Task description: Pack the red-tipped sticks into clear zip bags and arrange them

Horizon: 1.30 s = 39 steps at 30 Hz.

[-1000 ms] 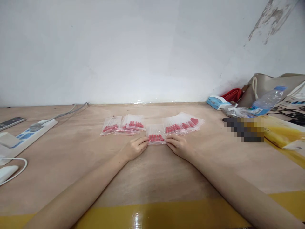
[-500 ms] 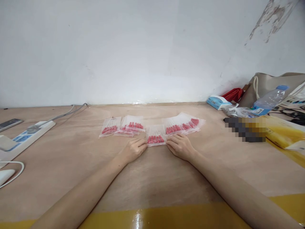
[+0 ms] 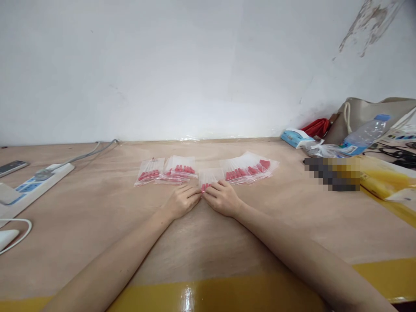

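A clear zip bag (image 3: 210,174) with small red pieces in it lies flat on the table in front of me. At its near left corner my left hand (image 3: 184,200) is closed, fingertips pinching the edge. My right hand (image 3: 223,198) covers the near right part of the same bag, its fingertips closed at the near edge close to the left hand. Most of the red pieces are hidden under the right fingers. More clear bags with red pieces lie fanned out, a left group (image 3: 180,169) and a right group (image 3: 248,168).
On the left are a white power strip (image 3: 40,184) with plugs and a phone (image 3: 13,167). To the right sit a blue tissue pack (image 3: 296,138), a plastic bottle (image 3: 368,134), a grey bag (image 3: 373,108) and a yellow package (image 3: 386,177). A wall stands behind the table.
My right hand has slid left along the near edge of the bag, from its right corner to beside my left hand, covering red pieces. The left hand stays at its corner.
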{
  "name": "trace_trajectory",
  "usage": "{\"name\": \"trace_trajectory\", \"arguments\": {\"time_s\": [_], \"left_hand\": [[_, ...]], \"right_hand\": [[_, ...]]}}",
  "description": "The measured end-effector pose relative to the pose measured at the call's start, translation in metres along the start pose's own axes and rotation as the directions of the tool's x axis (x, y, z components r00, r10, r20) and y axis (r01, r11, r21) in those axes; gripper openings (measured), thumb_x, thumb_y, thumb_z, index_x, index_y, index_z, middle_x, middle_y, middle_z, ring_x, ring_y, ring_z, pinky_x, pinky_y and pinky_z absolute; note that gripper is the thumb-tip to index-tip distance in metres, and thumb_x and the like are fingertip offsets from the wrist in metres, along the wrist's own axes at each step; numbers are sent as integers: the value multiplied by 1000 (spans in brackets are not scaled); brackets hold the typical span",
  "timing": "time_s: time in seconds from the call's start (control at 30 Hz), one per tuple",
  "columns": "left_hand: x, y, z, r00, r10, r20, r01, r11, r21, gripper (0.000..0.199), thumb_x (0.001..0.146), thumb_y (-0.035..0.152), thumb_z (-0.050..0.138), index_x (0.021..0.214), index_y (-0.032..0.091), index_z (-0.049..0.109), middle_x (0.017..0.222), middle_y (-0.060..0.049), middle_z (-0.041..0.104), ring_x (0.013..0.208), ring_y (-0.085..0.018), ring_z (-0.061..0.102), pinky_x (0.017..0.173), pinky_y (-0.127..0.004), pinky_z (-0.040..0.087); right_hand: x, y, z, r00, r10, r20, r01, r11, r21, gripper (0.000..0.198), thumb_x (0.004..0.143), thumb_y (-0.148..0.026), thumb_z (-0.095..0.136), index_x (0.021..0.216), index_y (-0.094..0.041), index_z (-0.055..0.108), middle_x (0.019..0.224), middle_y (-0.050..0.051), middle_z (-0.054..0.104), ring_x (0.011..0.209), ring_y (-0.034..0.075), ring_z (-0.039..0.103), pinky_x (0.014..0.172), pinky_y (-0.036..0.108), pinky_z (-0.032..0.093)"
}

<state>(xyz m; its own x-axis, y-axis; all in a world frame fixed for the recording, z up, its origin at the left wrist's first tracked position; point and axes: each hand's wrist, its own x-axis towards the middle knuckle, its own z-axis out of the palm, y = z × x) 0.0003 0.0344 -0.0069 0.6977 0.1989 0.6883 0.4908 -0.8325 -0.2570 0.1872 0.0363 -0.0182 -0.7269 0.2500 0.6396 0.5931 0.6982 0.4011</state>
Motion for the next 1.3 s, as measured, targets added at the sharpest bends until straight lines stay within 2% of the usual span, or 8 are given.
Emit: {"name": "trace_trajectory", "arguments": {"time_s": [0.33, 0.6, 0.8, 0.87, 0.97, 1.07, 1.2, 1.3], "left_hand": [[-1, 0, -2, 998, -37, 42, 38, 999, -19, 19, 85, 15, 47, 72, 17, 60, 75, -3, 65, 66, -14, 59, 62, -27, 45], [-2, 0, -2, 995, -86, 46, 89, 993, -72, 19, 86, 16, 46, 73, 17, 60, 76, -3, 66, 68, -14, 59, 64, -27, 47], [-6, -2, 1, 993, -119, 25, 121, 986, -118, 17, 86, 18, 49, 75, 18, 62, 78, -3, 66, 68, -13, 60, 64, -26, 47], [-6, -2, 2, 990, -134, 36, 137, 982, -127, 19, 87, 20, 48, 75, 19, 63, 78, -2, 66, 68, -13, 60, 65, -26, 48], [-3, -1, 1, 984, -165, 70, 174, 976, -132, 15, 85, 27, 52, 81, 19, 64, 83, -3, 67, 77, -15, 61, 73, -30, 47], [1, -3, -3, 966, -249, 65, 252, 966, -48, 18, 82, 31, 55, 95, 21, 63, 94, -4, 66, 94, -21, 58, 89, -40, 40], [-2, -20, -6, 912, -404, -71, 410, 894, 184, 23, 82, 24, 52, 104, 24, 60, 107, -6, 62, 105, -26, 52, 98, -52, 27], [-13, -38, -2, 883, -467, -52, 465, 850, 248, 27, 81, 22, 51, 107, 23, 60, 111, -8, 60, 105, -28, 52, 92, -49, 36]], "right_hand": [[-9, 7, -7, 1000, 9, 15, -9, 1000, 28, 30, 87, -12, 39, 62, -17, 54, 64, 2, 54, 66, 12, 43, 60, 31, 24], [-43, 28, -23, 992, 108, 71, -108, 994, -5, 28, 88, -15, 38, 70, -18, 59, 70, 3, 58, 68, 12, 47, 62, 30, 26], [-50, 29, -25, 977, 206, 51, -206, 979, -5, 24, 87, -19, 42, 71, -17, 60, 69, 4, 60, 68, 13, 50, 61, 30, 28], [-47, 27, -26, 971, 230, 66, -234, 970, 61, 20, 87, -23, 44, 79, -18, 62, 77, 5, 63, 75, 15, 52, 66, 30, 32], [-38, 23, -28, 973, 197, 121, -215, 964, 158, 24, 86, -27, 46, 105, -19, 58, 100, 8, 62, 93, 19, 52, 80, 34, 36], [-26, 19, -24, 970, 127, 209, -167, 968, 186, 32, 86, -22, 43, 118, -22, 52, 116, 8, 56, 111, 21, 45, 93, 39, 32], [-14, 17, -8, 925, 159, 345, -222, 963, 151, 37, 86, -17, 37, 122, -18, 48, 117, 10, 55, 112, 22, 45, 97, 44, 27], [-6, 20, 4, 871, 259, 417, -325, 941, 95, 40, 86, -15, 34, 123, -16, 47, 117, 12, 56, 108, 22, 48, 98, 46, 25]]}}
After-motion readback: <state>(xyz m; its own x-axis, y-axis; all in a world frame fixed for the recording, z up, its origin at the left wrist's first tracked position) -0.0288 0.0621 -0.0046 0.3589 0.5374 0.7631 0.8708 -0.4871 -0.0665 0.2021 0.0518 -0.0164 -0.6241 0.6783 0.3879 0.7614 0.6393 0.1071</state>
